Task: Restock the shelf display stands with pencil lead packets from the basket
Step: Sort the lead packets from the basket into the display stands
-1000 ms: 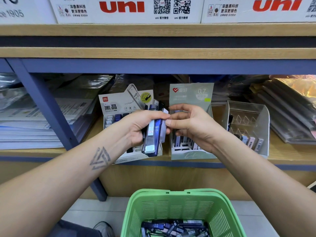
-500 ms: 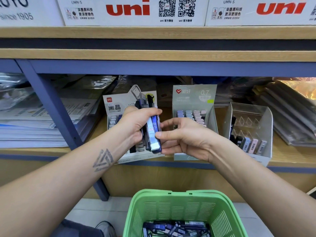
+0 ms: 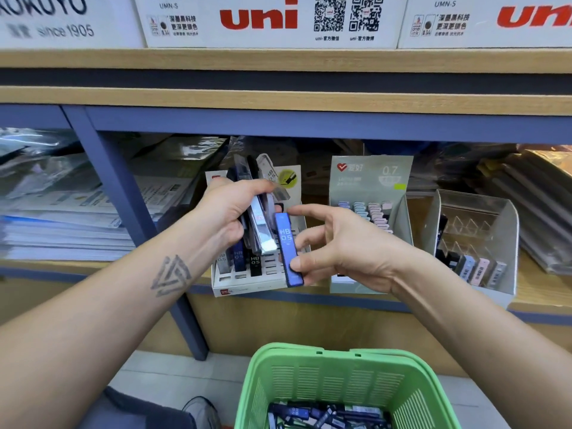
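My left hand (image 3: 227, 212) grips a bunch of pencil lead packets (image 3: 258, 226), dark and silver, in front of the white display stand (image 3: 247, 287). My right hand (image 3: 337, 246) pinches one blue HB 0.5 packet (image 3: 288, 249) between thumb and fingers, just right of the bunch and over the stand's front slots. A few packets stand in that stand's lower row. The green basket (image 3: 340, 382) below holds several more dark packets (image 3: 322, 416).
A grey-green 0.7 stand (image 3: 371, 181) with pastel packets sits to the right, then a clear stand (image 3: 483, 230) with several packets. Stacked paper goods fill the shelf at left and right. A blue upright post (image 3: 123, 193) stands left of the stands.
My right hand has drawn one blue packet out of the bunch and moved it down and right. The left hand has risen slightly with the rest.
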{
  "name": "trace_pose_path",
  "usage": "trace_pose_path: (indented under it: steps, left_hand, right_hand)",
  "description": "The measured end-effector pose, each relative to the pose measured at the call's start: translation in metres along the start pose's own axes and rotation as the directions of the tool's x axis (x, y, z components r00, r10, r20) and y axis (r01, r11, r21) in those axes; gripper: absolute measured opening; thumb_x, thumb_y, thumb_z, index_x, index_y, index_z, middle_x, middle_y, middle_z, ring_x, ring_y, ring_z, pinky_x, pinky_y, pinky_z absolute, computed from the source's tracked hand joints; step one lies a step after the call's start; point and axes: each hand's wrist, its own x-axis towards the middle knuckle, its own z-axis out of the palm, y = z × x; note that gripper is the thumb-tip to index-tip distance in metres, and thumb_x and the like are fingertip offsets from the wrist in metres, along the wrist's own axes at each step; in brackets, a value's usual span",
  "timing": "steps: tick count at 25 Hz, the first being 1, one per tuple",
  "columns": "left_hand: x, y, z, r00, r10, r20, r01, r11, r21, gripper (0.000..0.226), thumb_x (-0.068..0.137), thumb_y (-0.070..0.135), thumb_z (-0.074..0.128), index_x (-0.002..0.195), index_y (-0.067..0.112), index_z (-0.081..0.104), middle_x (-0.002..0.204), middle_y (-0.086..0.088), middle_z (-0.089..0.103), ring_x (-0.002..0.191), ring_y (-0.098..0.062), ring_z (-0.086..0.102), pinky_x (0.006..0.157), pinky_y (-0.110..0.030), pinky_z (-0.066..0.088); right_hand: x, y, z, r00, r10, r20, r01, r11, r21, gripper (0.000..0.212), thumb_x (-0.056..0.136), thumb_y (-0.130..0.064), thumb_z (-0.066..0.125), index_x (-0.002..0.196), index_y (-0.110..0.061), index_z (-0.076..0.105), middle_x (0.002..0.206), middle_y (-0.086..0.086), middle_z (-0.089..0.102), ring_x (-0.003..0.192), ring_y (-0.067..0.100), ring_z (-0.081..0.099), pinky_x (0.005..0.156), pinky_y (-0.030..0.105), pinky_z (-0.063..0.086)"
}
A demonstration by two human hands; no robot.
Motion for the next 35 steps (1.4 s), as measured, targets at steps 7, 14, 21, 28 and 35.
trace_pose_path:
  steps: [7,14,21,28,35]
  left_hand:
    - [0.004,0.02,-0.04,0.998,-0.037,0.047,0.035,0.999,0.041,0.017,0.083,-0.001,0.074,0.095,-0.007,0.065,0.069,-0.018,0.069,0.055,-0.026,0.07,0.049,-0.035,0.059]
    - [0.009,0.029,-0.064,0.992,-0.082,0.095,0.073,0.993,0.095,0.018,0.085,0.003,0.074,0.099,-0.003,0.066,0.07,-0.017,0.071,0.053,-0.023,0.07,0.047,-0.031,0.057]
    - [0.02,0.029,-0.072,0.983,-0.12,0.138,0.092,0.977,0.19,0.008,0.089,0.006,0.07,0.091,0.001,0.065,0.063,-0.012,0.067,0.051,-0.02,0.068,0.053,-0.033,0.06]
    - [0.021,0.03,-0.088,0.977,-0.151,0.152,0.12,0.973,0.194,0.009,0.088,0.006,0.07,0.095,0.003,0.065,0.067,-0.011,0.068,0.056,-0.021,0.07,0.062,-0.037,0.062]
    - [0.007,0.032,-0.097,0.983,-0.113,0.148,0.088,0.982,0.168,0.009,0.087,0.003,0.071,0.094,0.001,0.066,0.062,-0.012,0.069,0.052,-0.021,0.069,0.054,-0.035,0.061]
  right_hand:
    - [0.021,0.007,0.001,0.952,-0.136,-0.275,0.065,0.965,-0.254,0.034,0.091,0.006,0.066,0.117,-0.016,0.062,0.099,0.029,0.068,0.086,0.041,0.072,0.069,0.042,0.064]
    - [0.078,0.026,0.01,0.776,-0.516,-0.364,0.083,0.655,-0.751,0.019,0.092,-0.01,0.07,0.107,-0.02,0.076,0.099,0.002,0.075,0.092,0.02,0.069,0.087,0.039,0.056]
    - [0.114,0.03,0.025,0.784,-0.553,-0.282,-0.028,0.423,-0.906,0.018,0.093,-0.014,0.066,0.109,-0.023,0.064,0.098,0.008,0.072,0.092,0.034,0.065,0.073,0.04,0.053]
    - [0.089,-0.021,0.038,0.975,-0.16,-0.152,-0.031,0.583,-0.812,0.019,0.083,-0.003,0.075,0.084,-0.02,0.068,0.078,0.003,0.07,0.076,0.019,0.07,0.07,0.031,0.058]
    - [0.091,0.025,0.067,0.882,-0.454,-0.13,0.169,0.561,-0.811,0.018,0.087,-0.005,0.074,0.092,-0.02,0.065,0.084,-0.005,0.067,0.083,0.014,0.063,0.08,0.039,0.055]
